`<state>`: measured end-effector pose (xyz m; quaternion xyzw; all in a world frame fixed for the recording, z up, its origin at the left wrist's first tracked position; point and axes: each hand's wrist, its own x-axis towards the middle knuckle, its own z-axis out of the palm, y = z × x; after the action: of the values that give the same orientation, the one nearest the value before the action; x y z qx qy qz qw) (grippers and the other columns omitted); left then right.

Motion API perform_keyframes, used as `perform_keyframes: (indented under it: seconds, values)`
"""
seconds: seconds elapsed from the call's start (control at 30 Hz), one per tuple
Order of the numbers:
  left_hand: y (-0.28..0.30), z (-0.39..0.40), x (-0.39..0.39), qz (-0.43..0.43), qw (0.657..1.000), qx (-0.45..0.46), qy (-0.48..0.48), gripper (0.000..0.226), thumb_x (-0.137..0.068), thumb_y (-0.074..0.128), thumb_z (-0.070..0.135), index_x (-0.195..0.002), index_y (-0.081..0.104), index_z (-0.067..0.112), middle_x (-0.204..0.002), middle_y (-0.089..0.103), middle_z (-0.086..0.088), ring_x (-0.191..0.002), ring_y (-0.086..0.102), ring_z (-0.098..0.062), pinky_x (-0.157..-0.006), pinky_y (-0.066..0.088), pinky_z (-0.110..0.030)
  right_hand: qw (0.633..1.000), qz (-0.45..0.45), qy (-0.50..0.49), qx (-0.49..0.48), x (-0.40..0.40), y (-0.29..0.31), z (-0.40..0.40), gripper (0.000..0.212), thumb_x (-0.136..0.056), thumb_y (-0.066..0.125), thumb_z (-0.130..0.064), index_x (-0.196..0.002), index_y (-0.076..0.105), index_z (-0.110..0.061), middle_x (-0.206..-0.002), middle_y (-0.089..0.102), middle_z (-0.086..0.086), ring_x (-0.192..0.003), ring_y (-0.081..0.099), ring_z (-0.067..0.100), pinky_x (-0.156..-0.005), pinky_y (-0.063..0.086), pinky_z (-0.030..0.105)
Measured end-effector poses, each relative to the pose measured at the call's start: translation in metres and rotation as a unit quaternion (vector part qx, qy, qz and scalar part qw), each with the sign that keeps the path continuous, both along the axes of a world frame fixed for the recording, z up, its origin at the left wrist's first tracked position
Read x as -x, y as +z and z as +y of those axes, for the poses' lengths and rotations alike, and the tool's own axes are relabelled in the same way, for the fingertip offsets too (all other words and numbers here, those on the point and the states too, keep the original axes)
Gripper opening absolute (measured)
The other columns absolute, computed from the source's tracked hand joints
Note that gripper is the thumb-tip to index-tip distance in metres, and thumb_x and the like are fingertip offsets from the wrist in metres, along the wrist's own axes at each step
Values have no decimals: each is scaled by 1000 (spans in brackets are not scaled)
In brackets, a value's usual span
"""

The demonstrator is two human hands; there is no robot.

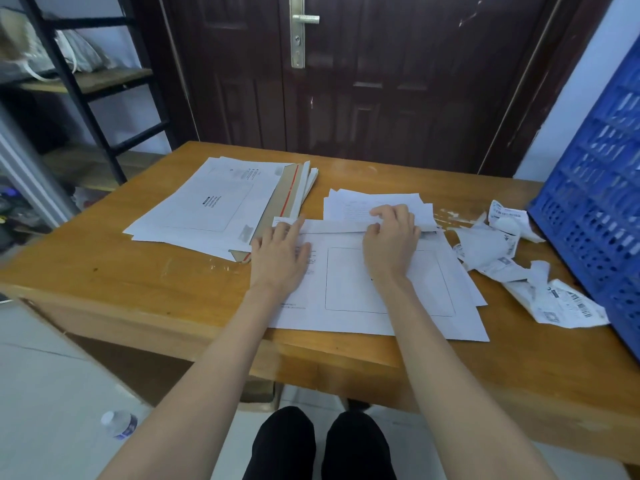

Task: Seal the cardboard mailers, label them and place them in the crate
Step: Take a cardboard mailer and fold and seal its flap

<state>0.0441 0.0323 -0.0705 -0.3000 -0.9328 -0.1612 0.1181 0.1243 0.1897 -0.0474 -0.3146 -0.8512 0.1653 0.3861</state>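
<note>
The right hand (391,237) has its fingers curled over the folded flap (332,226) of a white cardboard mailer (384,292), pinching its far edge near the mailer's 12 o'clock side, while the left hand (280,251) lies flat with straight fingers pressing the mailer's left part, the index finger reaching up to the flap's left end. Judging from this, the sealing of this mailer is the step in hand: the flap is turned down but appears not yet fully pressed shut along its length, and the printed box on its face carries no label. This mailer lies on top of at least one more white sheet or mailer near the front edge of the wooden surface (138,271). At 10 o'clock from the hands a stack of mailers (214,202) waits, one with its brown inside and a red strip showing, so those seem unsealed. At 12 o'clock, just behind the right hand, lie loose printed papers (363,202). At 3 o'clock a heap of crumpled label backings and barcode labels (512,261) lies beside the blue crate (595,188), which stands at the surface's right edge. Its inside cannot be seen, so how many mailers are already in it cannot be told; much of the task looks left.
</note>
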Motion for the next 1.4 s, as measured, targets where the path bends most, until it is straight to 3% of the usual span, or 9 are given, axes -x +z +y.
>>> perform_keyframes:
  seconds: [0.2,0.5,0.6,0.73,0.93,1.13,1.4]
  values:
    - [1,1,2,2,999,35,-2,45,-101,30,43,-143,39,29,-138,40,0,-129,33,-22,-107,27,-40,981,-187,-35,-28,-30,9,24,43,-98,43,-37,-135,51,-17,-144,43,1,-135,31,22,-108,21,38]
    - [-1,0,2,7,1000,28,0,44,-100,33,42,-141,43,29,-138,41,0,-129,34,-23,-107,29,-40,945,-318,-73,-19,-41,-6,26,52,-101,23,-44,-131,53,-14,-132,52,4,-123,43,25,-102,26,43]
    - [0,0,2,5,1000,24,-1,45,-100,33,42,-142,41,28,-139,41,-1,-129,33,-23,-106,28,-39,947,-310,-83,-4,-38,-2,29,53,-100,24,-45,-128,55,-12,-130,53,6,-124,40,28,-102,26,44]
    - [0,1,1,-5,1000,20,9,58,-100,33,45,-152,18,26,-144,38,-2,-131,33,-25,-109,28,-41,953,-287,-92,37,-31,2,33,47,-97,42,-40,-124,51,-4,-131,48,15,-123,39,32,-102,30,43]
    - [1,0,2,-4,1000,12,6,46,-99,35,44,-139,44,22,-142,40,0,-130,33,-23,-107,28,-40,968,-232,-92,-10,-36,-16,23,37,-96,46,-35,-121,49,-8,-123,53,14,-116,44,31,-98,30,40]
    - [0,0,2,-3,1000,20,5,46,-100,34,43,-140,43,22,-150,36,1,-136,29,-23,-111,24,-40,959,-260,-106,-29,-33,-18,27,39,-98,38,-35,-122,55,-9,-124,53,11,-118,43,28,-102,27,41]
    - [1,-1,-1,-15,1000,2,10,48,-100,34,43,-144,36,24,-145,44,3,-135,32,-22,-110,25,-40,977,-193,-93,0,-36,-18,28,41,-99,38,-35,-129,53,-10,-128,50,7,-120,42,24,-102,25,39]
